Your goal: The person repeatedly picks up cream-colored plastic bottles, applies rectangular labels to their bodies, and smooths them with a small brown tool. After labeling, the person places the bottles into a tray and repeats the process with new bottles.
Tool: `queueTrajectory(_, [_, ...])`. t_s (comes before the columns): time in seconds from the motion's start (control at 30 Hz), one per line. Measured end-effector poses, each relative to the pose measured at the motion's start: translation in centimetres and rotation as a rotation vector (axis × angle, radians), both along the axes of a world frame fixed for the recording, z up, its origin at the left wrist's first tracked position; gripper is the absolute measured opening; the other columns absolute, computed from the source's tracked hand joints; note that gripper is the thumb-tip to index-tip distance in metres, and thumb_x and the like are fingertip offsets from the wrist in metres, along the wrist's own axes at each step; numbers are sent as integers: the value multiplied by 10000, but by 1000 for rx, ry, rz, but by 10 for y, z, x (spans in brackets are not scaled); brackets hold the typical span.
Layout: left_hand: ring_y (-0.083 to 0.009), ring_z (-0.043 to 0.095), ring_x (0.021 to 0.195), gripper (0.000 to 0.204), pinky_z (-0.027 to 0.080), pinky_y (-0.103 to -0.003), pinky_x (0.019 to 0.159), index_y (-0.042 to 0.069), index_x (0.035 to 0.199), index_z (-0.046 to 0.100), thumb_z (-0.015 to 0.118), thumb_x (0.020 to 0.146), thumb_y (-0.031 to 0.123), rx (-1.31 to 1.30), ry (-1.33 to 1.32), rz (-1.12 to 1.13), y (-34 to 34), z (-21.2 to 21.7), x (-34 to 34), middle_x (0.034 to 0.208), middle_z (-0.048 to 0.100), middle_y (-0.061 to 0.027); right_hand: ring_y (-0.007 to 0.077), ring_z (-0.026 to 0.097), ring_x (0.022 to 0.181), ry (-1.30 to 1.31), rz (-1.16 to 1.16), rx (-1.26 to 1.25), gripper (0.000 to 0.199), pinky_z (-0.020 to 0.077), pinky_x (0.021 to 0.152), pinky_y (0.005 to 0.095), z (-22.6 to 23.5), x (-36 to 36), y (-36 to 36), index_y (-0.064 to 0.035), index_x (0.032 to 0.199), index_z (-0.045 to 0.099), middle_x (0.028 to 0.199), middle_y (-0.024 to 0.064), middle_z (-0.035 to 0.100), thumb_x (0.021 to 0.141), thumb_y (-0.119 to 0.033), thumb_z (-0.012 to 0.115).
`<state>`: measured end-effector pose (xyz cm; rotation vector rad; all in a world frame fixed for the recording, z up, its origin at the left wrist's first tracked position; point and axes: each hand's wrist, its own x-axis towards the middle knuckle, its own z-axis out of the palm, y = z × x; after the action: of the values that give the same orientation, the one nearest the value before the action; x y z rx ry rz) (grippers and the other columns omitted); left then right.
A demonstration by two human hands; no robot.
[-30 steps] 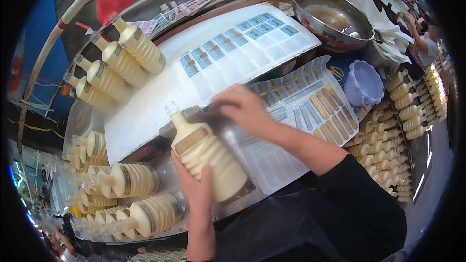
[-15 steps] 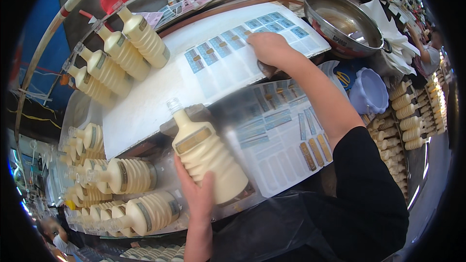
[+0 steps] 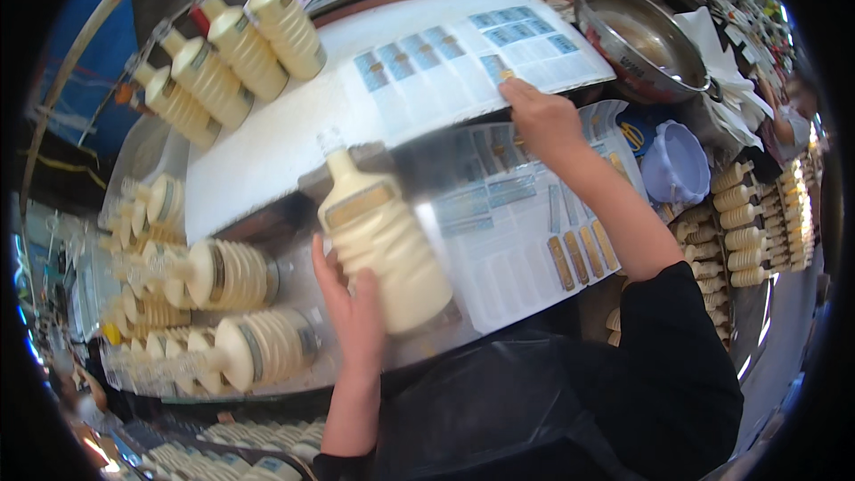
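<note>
gripping a cream bottle (image 3: 385, 245) from below, the left hand (image 3: 352, 307) wraps its fingers round the ribbed base; the bottle lies tilted over the desk (image 3: 258, 169), neck pointing away from the person. beyond the bottle and to its right, the right hand (image 3: 543, 120) presses fingertips on a label sheet (image 3: 463, 58), fingers curled narrow, holding nothing that i can tell. a second sheet (image 3: 534, 232) lies just right of the bottle. more bottles (image 3: 240, 36) lie beyond it to the left, a steel bowl (image 3: 637, 36) far right.
</note>
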<state>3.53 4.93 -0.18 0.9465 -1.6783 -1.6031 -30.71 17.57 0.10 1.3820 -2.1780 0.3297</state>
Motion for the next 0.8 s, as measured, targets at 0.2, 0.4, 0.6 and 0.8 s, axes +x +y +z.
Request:
queueTrajectory(0.2, [-283,394,1371,744,276,-435,1183,12,1552,222,591,1013,369,-167,2,-20,13,-37,33,1467,400,-185,271,742,817,-177,142,-135,127,578,712,341,15,25,10,-33,988,759,965,142,756,918,-115,694])
queueTrajectory(0.4, [-333,392,1396,914,315,-452,1184,-24,1518,267,748,771,193,-243,-72,-92,21,-34,42,1470,398,-204,235,726,772,-691,543,-79,195,559,651,303,54,139,7,-64,1054,744,930,97,754,872,-68,674])
queueTrajectory(0.6, [-306,351,1436,1016,305,-458,1191,-4,1530,243,840,767,301,-49,129,-261,21,-20,55,1503,355,-185,104,581,568,-41,998,107,262,446,469,271,41,175,15,-87,1023,729,1211,55,718,765,-130,711])
queueTrajectory(0.8, [-276,365,1404,712,290,-423,1189,5,1492,273,683,946,208,45,182,-86,22,-37,37,1468,377,-173,91,529,537,6,1054,8,271,412,447,249,14,163,13,-83,1049,749,1287,79,712,782,-85,702])
